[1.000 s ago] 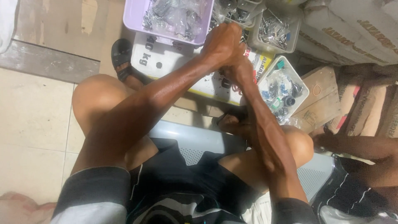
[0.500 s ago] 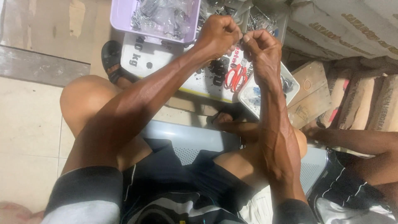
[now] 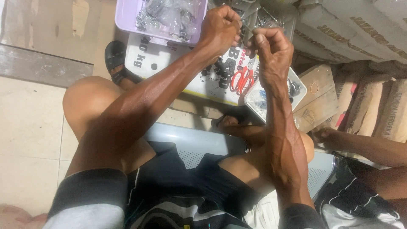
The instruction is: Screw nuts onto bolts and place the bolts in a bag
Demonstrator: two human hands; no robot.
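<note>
Both hands are raised close together at the top of the head view; the left hand [image 3: 220, 29] is curled into a near fist, its fingertips pinched on a small metal piece [image 3: 246, 29] that is too small to make out; the right hand [image 3: 271, 48] faces it just beside, fingers bent and thumb pressed in, closed on the same small piece from the other side; the two hands almost touch at the fingertips. Under the left hand sits a lilac plastic tray [image 3: 127, 21] holding clear bags of small metal parts; it rests on a white printed sack [image 3: 199, 87] spread on the floor; red-handled scissors [image 3: 242, 80] lie on that sack, just below the right hand. Beside the scissors, partly hidden by the right wrist, stands a small white tray [image 3: 299, 87] with dark and bluish bits in it. Behind the hands are more clear containers of metal parts [image 3: 271, 17], only partly in view. Brown paper sacks [image 3: 364, 29] are stacked at the right. A foot in a black sandal [image 3: 116, 61] rests on the floor near the lilac tray; the person sits on a pale grey chair [image 3: 190, 142]; another person's arm [image 3: 364, 146] reaches in at the right, well apart from the hands.
</note>
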